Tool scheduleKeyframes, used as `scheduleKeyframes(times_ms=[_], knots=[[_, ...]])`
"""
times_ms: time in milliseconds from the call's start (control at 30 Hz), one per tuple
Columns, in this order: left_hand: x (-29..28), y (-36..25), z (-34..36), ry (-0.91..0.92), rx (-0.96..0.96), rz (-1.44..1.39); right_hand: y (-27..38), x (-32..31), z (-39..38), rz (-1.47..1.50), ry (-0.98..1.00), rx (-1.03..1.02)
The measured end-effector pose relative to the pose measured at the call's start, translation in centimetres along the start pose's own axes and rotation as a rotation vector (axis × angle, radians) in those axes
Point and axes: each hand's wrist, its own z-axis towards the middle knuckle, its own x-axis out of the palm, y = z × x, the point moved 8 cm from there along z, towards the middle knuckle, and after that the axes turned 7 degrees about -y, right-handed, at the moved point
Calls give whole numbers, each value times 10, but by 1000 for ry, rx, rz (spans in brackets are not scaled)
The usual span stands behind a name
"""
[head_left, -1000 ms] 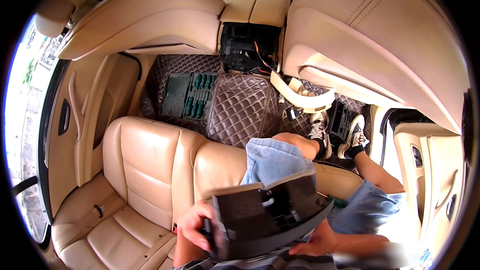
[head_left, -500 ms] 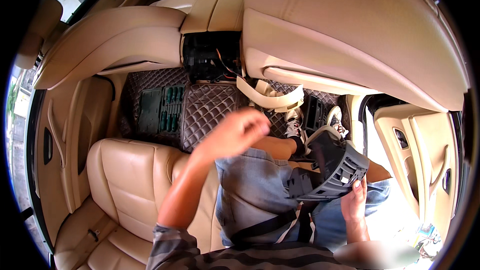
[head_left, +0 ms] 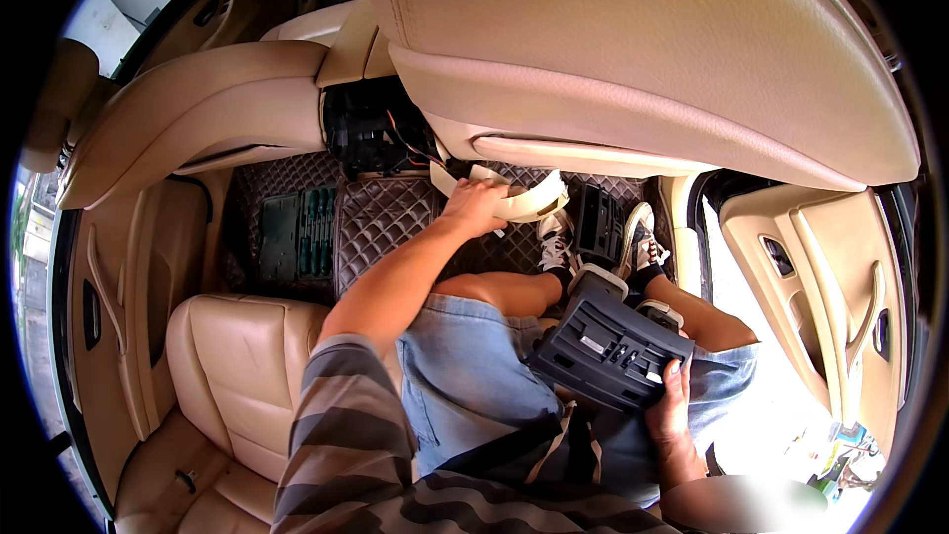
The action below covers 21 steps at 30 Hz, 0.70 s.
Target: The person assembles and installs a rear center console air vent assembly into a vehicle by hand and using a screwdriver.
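Note:
My right hand (head_left: 670,403) grips the right end of a dark grey air vent panel (head_left: 611,344), its thumb on the front face. The panel rests over my lap, slats and small sliders facing up. My left hand (head_left: 474,208) is closed at a curved beige trim piece (head_left: 537,202) on the floor area in front of my knees; its fingertips are partly hidden. Beyond that hand, loose orange wires (head_left: 397,129) hang from the opened black rear end of the centre console (head_left: 368,129).
A green tool case (head_left: 280,237) with several green-handled screwdrivers (head_left: 316,232) lies on the quilted brown floor mat (head_left: 381,222). A black slatted part (head_left: 598,222) sits between my shoes. Beige front seat backs (head_left: 633,59) stand ahead; at right is the opened door (head_left: 806,287).
My left hand has moved forward and down to the beige trim piece. My right hand has tilted the vent panel so its front faces up. The view has shifted.

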Motion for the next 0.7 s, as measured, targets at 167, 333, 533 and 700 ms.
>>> scheduleKeyframes(times_ms=[167, 333, 533, 700], knots=[[-80, 1, -45, -228, 51, -234, 10, 7, 2, -47, 12, -100], [-152, 57, -112, -469, -111, -462, 23, 24, 4, -110, 113, -233], [-148, 152, -188, -643, -380, -951, 46, 36, -11, -201, 140, -378], [-147, 195, -217, -963, -481, -963, 46, 9, -35, -75, 252, -307]])
